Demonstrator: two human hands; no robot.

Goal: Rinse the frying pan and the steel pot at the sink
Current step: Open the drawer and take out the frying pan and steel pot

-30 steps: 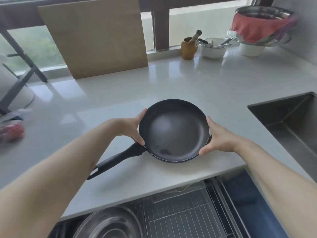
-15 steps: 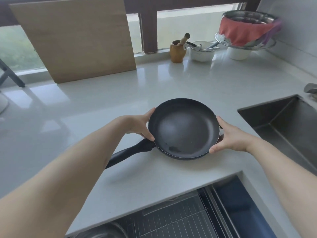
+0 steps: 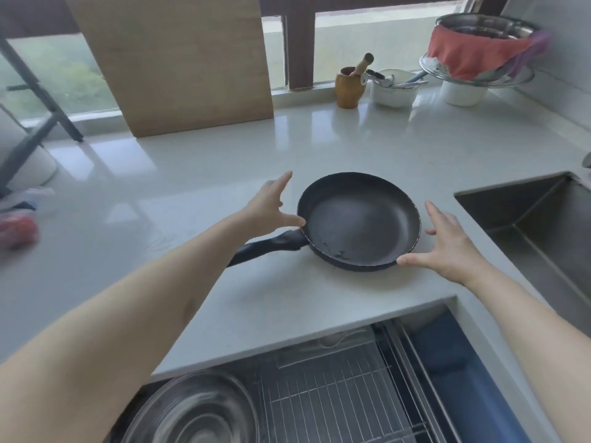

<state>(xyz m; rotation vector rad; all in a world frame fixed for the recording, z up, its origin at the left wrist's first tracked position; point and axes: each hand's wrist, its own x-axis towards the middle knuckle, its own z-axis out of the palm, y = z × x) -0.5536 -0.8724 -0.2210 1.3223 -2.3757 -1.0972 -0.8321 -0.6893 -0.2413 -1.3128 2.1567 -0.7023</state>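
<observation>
Your frying pan (image 3: 359,220) is a round, shallow, dark non-stick pan with a matte inside, a thin worn rim showing paler specks, and a few small marks near the front of its floor. Its black handle (image 3: 267,247) runs out to the lower left, passing under your left forearm. The pan sits flat on the pale countertop (image 3: 287,155), near the front edge and just left of the sink (image 3: 540,225), whose steel basin opens at the right.

Your left hand (image 3: 268,207) is spread, fingers straight and pointing up and away; only the thumb tip touches the pan's left rim, just above where the handle joins. Your right hand (image 3: 447,244) is likewise spread with loose fingers; its thumb tip meets the pan's front right rim, while the other fingers stand just off the right side. Neither hand grasps anything: the pan lies between the two released hands.

Below the counter edge an open drawer shows a wire rack (image 3: 332,391) and, to its left, a blurred steel pot (image 3: 192,414). At the back a wooden board (image 3: 179,59) leans against the window, with a wooden mortar (image 3: 349,87), a white bowl (image 3: 395,92) and a steel bowl draped with a red cloth (image 3: 473,55) to the right.
</observation>
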